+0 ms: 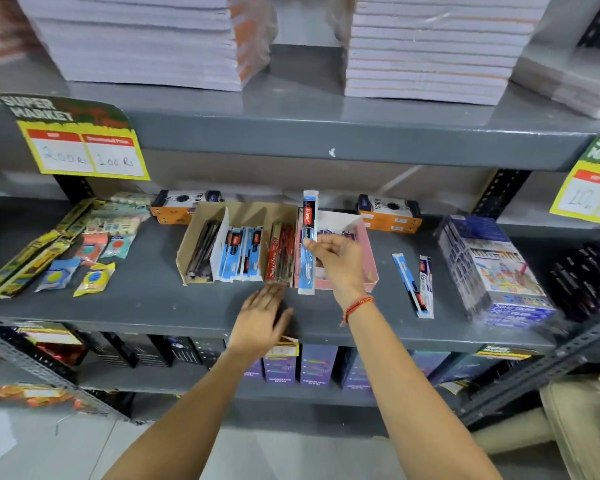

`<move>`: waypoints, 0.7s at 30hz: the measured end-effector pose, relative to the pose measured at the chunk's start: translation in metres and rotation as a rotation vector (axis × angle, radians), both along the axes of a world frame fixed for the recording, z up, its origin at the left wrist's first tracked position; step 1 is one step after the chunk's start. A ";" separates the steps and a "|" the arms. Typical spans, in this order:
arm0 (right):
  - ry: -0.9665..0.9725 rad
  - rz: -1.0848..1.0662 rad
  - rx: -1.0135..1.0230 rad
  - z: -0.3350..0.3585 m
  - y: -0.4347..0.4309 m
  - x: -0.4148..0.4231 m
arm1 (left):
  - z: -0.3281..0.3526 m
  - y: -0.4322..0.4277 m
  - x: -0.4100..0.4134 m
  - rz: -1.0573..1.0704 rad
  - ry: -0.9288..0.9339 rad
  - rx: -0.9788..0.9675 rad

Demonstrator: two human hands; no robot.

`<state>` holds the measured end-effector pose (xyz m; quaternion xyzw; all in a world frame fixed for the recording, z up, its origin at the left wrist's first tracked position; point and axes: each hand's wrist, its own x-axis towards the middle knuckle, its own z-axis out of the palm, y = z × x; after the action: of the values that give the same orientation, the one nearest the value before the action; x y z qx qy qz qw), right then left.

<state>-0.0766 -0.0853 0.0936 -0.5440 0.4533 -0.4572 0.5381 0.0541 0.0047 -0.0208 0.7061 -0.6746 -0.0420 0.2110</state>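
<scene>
My right hand (336, 261) pinches a long blue-and-white pen packet (309, 216) and holds it upright above the gap between a brown cardboard box (201, 216) and a pink box (368, 247) on the grey shelf (153, 299). The cardboard box holds dark pens, blue pen packets (241, 252) and a red pack (279, 252). My left hand (260, 320) hovers flat with straight fingers over the shelf's front, just below the red pack. Two more pen packets (416, 285) lie loose on the shelf to the right.
Stacks of notebooks (146, 39) fill the shelf above. Yellow packets and erasers (56, 258) lie at the left, orange boxes (390, 216) at the back, a wrapped bundle of colour boxes (492, 271) at the right. Price signs (80, 140) hang from the upper shelf edge.
</scene>
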 end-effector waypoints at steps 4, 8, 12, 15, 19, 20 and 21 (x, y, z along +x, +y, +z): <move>0.126 0.045 0.006 -0.003 -0.011 0.036 | -0.001 0.021 0.038 0.084 -0.031 0.033; 0.315 0.088 -0.083 -0.004 -0.022 0.080 | -0.003 0.042 0.062 0.100 -0.075 0.054; 0.407 0.148 -0.038 -0.009 -0.029 0.129 | 0.001 0.048 0.076 0.117 -0.116 0.076; 0.621 0.224 -0.077 -0.017 -0.031 0.154 | -0.003 0.045 0.078 0.137 -0.119 0.074; 0.842 0.252 -0.116 -0.024 -0.039 0.175 | -0.009 0.043 0.081 0.130 -0.119 0.061; 0.873 0.260 -0.113 -0.027 -0.043 0.180 | -0.010 0.042 0.081 0.129 -0.116 0.055; 0.877 0.271 -0.089 -0.028 -0.044 0.184 | -0.011 0.042 0.082 0.128 -0.114 0.049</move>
<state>0.1074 -0.1292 0.0661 -0.7629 0.5429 -0.1284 0.3268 0.1360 0.0466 -0.0322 0.7542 -0.6376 -0.0046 0.1570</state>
